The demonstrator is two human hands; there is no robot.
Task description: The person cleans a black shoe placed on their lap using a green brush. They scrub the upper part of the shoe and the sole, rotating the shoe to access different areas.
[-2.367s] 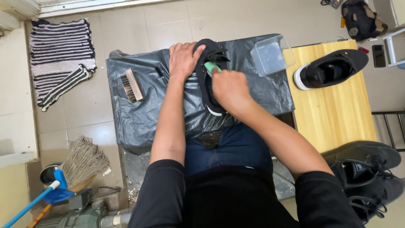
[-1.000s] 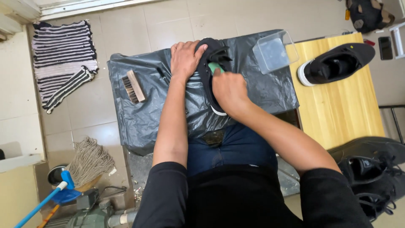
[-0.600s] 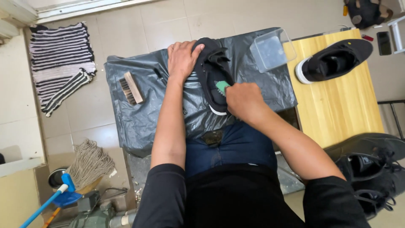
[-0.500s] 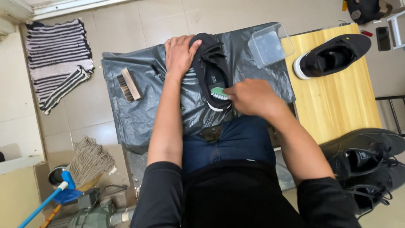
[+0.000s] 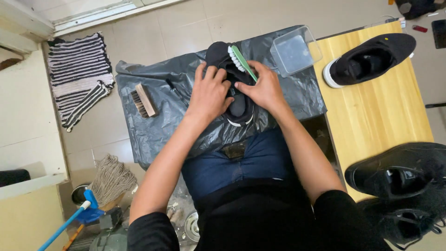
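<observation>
A black shoe [image 5: 237, 104] with a white sole edge lies on a black plastic sheet [image 5: 162, 116] spread over my lap. My left hand [image 5: 210, 93] rests flat on the shoe's left side and holds it down. My right hand [image 5: 265, 88] grips a green brush with white bristles [image 5: 239, 58], whose head sticks out over the shoe's far end. The two hands touch over the middle of the shoe and hide much of it.
A wooden brush [image 5: 143, 100] lies on the sheet's left part. A clear plastic tub [image 5: 293, 50] sits at the sheet's far right. A wooden table [image 5: 376, 111] on the right carries a black sneaker [image 5: 369, 58] and black leather shoes [image 5: 404, 172]. A striped mat [image 5: 76, 76] and a mop [image 5: 109, 179] lie on the floor.
My right hand moved from the near end of the shoe to its middle, beside the left hand, and the green brush now points out past the shoe's far end.
</observation>
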